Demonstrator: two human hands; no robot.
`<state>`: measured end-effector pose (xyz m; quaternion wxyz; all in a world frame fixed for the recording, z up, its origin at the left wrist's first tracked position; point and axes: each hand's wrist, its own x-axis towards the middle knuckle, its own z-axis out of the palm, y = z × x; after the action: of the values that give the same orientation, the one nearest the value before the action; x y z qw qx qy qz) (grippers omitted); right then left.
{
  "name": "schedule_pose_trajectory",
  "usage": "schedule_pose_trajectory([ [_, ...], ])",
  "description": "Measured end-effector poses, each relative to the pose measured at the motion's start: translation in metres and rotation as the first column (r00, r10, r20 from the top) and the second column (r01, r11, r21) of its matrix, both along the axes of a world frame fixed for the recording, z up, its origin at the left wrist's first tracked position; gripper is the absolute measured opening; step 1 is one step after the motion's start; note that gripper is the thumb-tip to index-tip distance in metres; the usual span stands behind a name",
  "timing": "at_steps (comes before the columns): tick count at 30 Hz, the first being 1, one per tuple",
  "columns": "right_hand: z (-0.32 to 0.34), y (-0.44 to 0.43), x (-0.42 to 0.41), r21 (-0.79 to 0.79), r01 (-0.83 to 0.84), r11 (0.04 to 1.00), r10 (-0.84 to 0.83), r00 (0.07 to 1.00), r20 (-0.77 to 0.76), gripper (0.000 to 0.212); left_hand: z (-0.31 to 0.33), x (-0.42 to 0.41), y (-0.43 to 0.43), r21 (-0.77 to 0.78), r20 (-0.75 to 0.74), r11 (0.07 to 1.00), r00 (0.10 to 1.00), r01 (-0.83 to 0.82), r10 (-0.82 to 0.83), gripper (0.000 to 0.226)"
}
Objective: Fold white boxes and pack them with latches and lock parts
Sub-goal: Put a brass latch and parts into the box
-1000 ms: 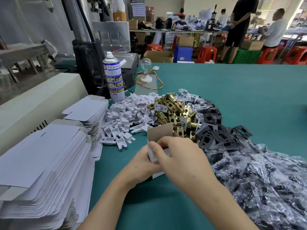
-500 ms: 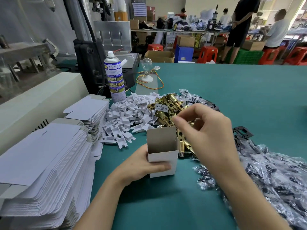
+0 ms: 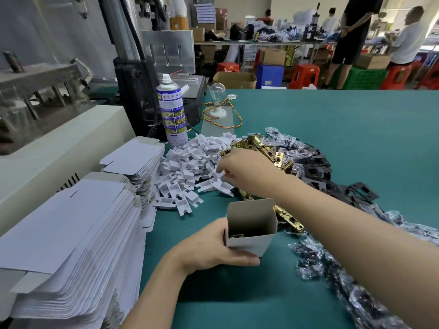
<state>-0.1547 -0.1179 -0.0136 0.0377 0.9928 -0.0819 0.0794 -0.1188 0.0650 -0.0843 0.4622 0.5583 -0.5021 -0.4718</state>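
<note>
My left hand (image 3: 211, 248) grips an upright, open-topped white box (image 3: 251, 233) on the green table; a brass part lies inside it at the bottom. My right hand (image 3: 247, 172) reaches over the box to the heap of white plastic pieces (image 3: 190, 167) and pinches one piece at the heap's right edge. Brass latches (image 3: 259, 146) lie just behind that hand, and one more brass latch (image 3: 288, 218) lies right of the box. Black plates (image 3: 316, 172) and bagged dark parts (image 3: 356, 281) spread to the right.
Two stacks of flat white box blanks (image 3: 71, 245) fill the left side. A spray can (image 3: 172, 110) and a bulb on a white base (image 3: 217, 100) stand behind the piles, beside a dark machine (image 3: 142, 86). People stand at benches far back.
My right hand left the brass latches, swung left to the white plastic heap and took hold of a piece. A brass part now lies inside the box. My left hand kept its grip.
</note>
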Motion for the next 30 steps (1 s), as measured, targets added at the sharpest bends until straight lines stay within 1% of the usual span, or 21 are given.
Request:
schedule_pose_trajectory([
  [1, -0.005, -0.001, 0.010, -0.110, -0.052, 0.993, 0.044, 0.996, -0.072, 0.030, 0.001, 0.001, 0.000, 0.001, 0.000, 1.000, 1.000, 0.011, -0.011, 0.044],
  [3, -0.016, -0.003, 0.024, -0.296, -0.093, 0.951, 0.037, 0.981, -0.189, 0.030, 0.002, 0.001, 0.001, -0.011, -0.009, 1.000, 1.000, 0.024, -0.024, 0.052],
  [5, -0.026, -0.005, 0.030, -0.363, -0.075, 0.929, -0.006, 0.976, -0.218, 0.024, 0.004, 0.001, 0.001, -0.015, -0.025, 0.999, 0.999, 0.032, -0.032, 0.059],
  [8, -0.035, -0.006, 0.031, -0.363, -0.055, 0.930, -0.005, 0.987, -0.160, 0.020, 0.005, 0.002, 0.000, -0.011, -0.040, 0.999, 0.999, 0.036, -0.037, 0.060],
  [10, -0.031, -0.004, 0.029, -0.319, -0.052, 0.946, 0.018, 0.994, -0.109, 0.016, 0.003, 0.001, 0.000, -0.012, -0.049, 1.000, 0.999, 0.018, -0.018, 0.053],
  [12, -0.014, 0.000, 0.019, -0.260, -0.013, 0.966, -0.001, 0.999, -0.054, 0.014, 0.001, 0.000, -0.002, -0.021, -0.046, 1.000, 0.999, -0.013, 0.012, 0.046],
  [13, -0.003, 0.002, 0.010, -0.193, 0.031, 0.981, -0.029, 0.999, 0.013, 0.012, 0.000, 0.000, -0.003, -0.022, -0.040, 0.999, 0.999, -0.026, 0.025, 0.040],
  [14, 0.009, 0.005, -0.001, -0.074, 0.079, 0.994, -0.070, 0.991, 0.114, 0.011, -0.002, 0.001, -0.004, -0.021, -0.033, 0.999, 0.999, -0.029, 0.028, 0.035],
  [15, 0.021, 0.007, -0.016, 0.083, 0.109, 0.991, -0.126, 0.965, 0.231, 0.010, -0.003, 0.001, -0.004, -0.022, -0.027, 0.999, 0.999, -0.029, 0.029, 0.034],
  [16, 0.033, 0.010, -0.035, 0.246, 0.100, 0.964, -0.182, 0.922, 0.341, 0.008, -0.003, 0.002, -0.004, -0.021, -0.024, 0.999, 0.999, -0.032, 0.031, 0.036],
  [17, 0.045, 0.015, -0.056, 0.365, 0.046, 0.930, -0.222, 0.862, 0.456, 0.007, -0.003, 0.002, -0.003, -0.017, -0.025, 0.999, 0.999, -0.033, 0.033, 0.037],
  [18, 0.056, 0.021, -0.079, 0.417, -0.021, 0.909, -0.235, 0.799, 0.553, 0.005, -0.002, 0.002, -0.003, -0.012, -0.026, 0.999, 0.999, -0.035, 0.034, 0.038],
  [19, 0.065, 0.029, -0.102, 0.406, -0.066, 0.911, -0.220, 0.755, 0.617, 0.005, -0.001, 0.002, -0.003, -0.005, -0.026, 0.999, 0.999, -0.034, 0.034, 0.040],
  [20, 0.072, 0.038, -0.121, 0.374, -0.087, 0.923, -0.194, 0.734, 0.651, 0.005, -0.001, 0.002, -0.003, 0.003, -0.025, 0.999, 0.999, -0.037, 0.037, 0.043],
  [21, 0.077, 0.048, -0.136, 0.335, -0.085, 0.939, -0.168, 0.736, 0.656, 0.005, -0.002, 0.002, -0.004, 0.011, -0.022, 0.999, 0.999, -0.045, 0.045, 0.046],
  [22, 0.078, 0.057, -0.146, 0.293, -0.069, 0.953, -0.141, 0.758, 0.637, 0.007, -0.003, 0.002, -0.004, 0.018, -0.023, 0.998, 0.998, -0.057, 0.057, 0.049],
  [25, 0.067, 0.074, -0.155, 0.183, 0.001, 0.983, -0.093, 0.866, 0.492, 0.008, -0.006, 0.003, -0.003, 0.041, -0.034, 0.994, 0.994, -0.098, 0.100, 0.051],
  [28, 0.058, 0.082, -0.149, 0.124, 0.131, 0.984, -0.164, 0.936, 0.310, 0.011, -0.005, 0.003, -0.002, 0.065, -0.047, 0.993, 0.993, -0.101, 0.104, 0.051],
  [30, 0.054, 0.084, -0.144, 0.048, 0.199, 0.979, -0.204, 0.951, 0.231, 0.017, -0.004, 0.002, -0.002, 0.063, -0.036, 0.993, 0.994, -0.102, 0.105, 0.052],
])
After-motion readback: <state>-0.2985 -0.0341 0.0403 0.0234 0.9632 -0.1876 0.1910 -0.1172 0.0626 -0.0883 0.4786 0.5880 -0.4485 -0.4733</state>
